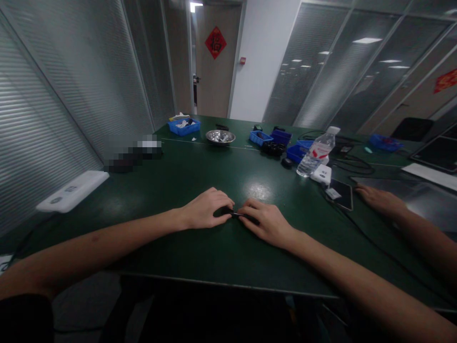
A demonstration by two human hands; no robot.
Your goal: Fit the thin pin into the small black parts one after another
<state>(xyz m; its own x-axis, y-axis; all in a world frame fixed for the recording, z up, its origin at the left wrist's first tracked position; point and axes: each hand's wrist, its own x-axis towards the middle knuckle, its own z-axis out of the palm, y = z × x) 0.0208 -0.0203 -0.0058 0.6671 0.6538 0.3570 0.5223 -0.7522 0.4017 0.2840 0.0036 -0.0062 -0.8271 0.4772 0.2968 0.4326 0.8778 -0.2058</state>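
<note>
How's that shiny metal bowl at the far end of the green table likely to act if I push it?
The bowl looks metallic, so probably stiff. Being wide and shallow, it would likelier slide than tip. The small items inside, too small to identify, might shift or rattle.

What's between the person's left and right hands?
In the head view, a slim object with dark ends and a thin, shiny middle spans from the left hand to the right hand; I can't tell what it is.
</note>
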